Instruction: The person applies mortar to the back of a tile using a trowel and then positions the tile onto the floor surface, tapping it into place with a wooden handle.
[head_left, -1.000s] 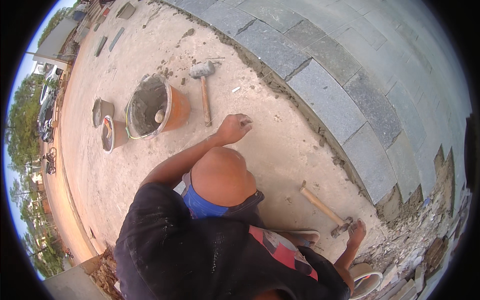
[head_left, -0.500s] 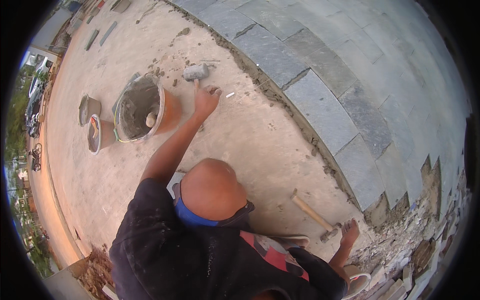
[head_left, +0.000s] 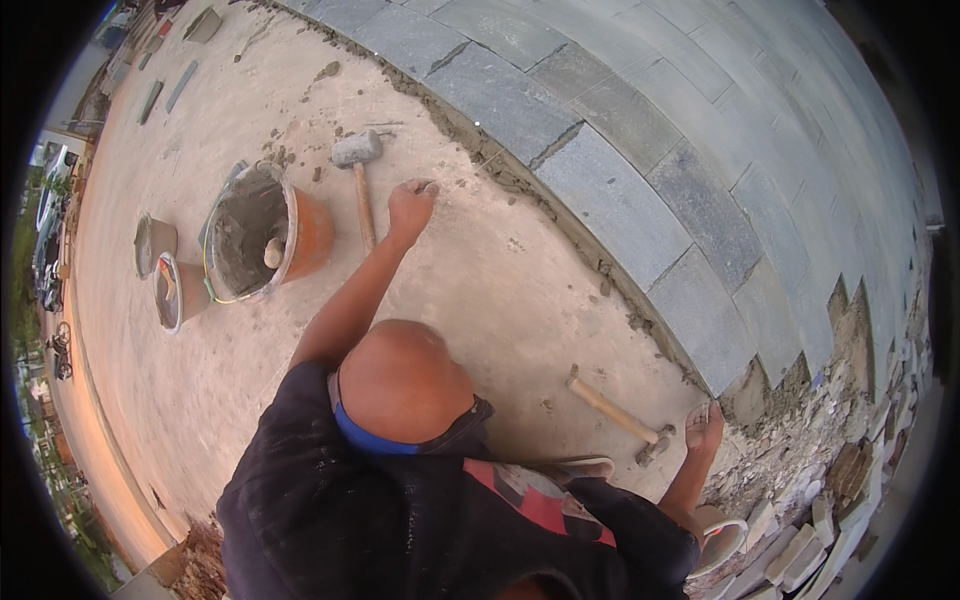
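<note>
My left hand (head_left: 411, 210) reaches out over the concrete, its fingertips pinched together at the spot where a small white stick of chalk lay; the chalk is hidden by the fingers. Just left of it lies a mallet (head_left: 357, 150) with a grey head and wooden handle. My right hand (head_left: 703, 428) is at the lower right, fingers curled, near the corner of the last grey stone slab (head_left: 710, 330). Whatever is in those fingers, if anything, is hidden. Beside it on the concrete rests a hammer (head_left: 612, 410) with a wooden handle.
An orange bucket (head_left: 313, 235) of wet mortar holds a tool with a rounded end. Two smaller buckets stand left of it. Mortar (head_left: 560, 210) runs along the slabs' edge. Stone rubble (head_left: 850, 470) and another bucket (head_left: 722, 545) are at the lower right.
My left hand has moved right, away from the mallet, onto the chalk, which no longer shows. My right hand has risen from beside the hammer head toward the slab corner, and its fingers have curled.
</note>
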